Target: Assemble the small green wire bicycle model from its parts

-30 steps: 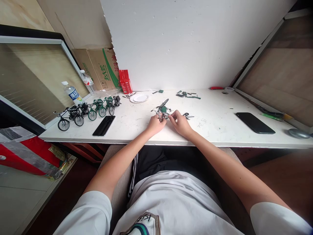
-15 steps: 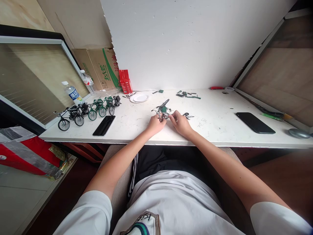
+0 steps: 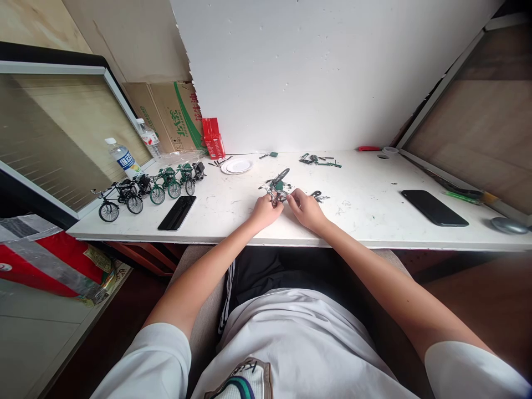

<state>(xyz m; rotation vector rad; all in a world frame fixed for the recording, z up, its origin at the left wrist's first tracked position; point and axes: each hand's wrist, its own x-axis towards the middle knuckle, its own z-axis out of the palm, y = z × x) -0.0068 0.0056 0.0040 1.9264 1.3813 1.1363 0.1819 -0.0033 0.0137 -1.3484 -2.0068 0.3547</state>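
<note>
Near the table's front edge, my left hand (image 3: 266, 211) is closed round a small model bicycle assembly (image 3: 277, 195) with thin dark and silvery parts. My right hand (image 3: 306, 209) is right beside it, thumb and fingers pinched together at the assembly's right side; what the fingertips hold is too small to make out. Just behind the hands lie a dark wheel (image 3: 282, 176) and a green piece (image 3: 280, 185). Small dark and metal parts (image 3: 318, 195) lie by my right hand's fingers.
Several model bicycles (image 3: 166, 185) stand at the left, near a phone (image 3: 177, 213) and a bottle (image 3: 124, 159). White plates (image 3: 236, 166) and green parts (image 3: 320, 161) lie at the back. Another phone (image 3: 434, 208) and a grey mouse (image 3: 509, 225) are at the right.
Both hands keep nearly the same place and grip. The assembly in my left hand has shifted very slightly.
</note>
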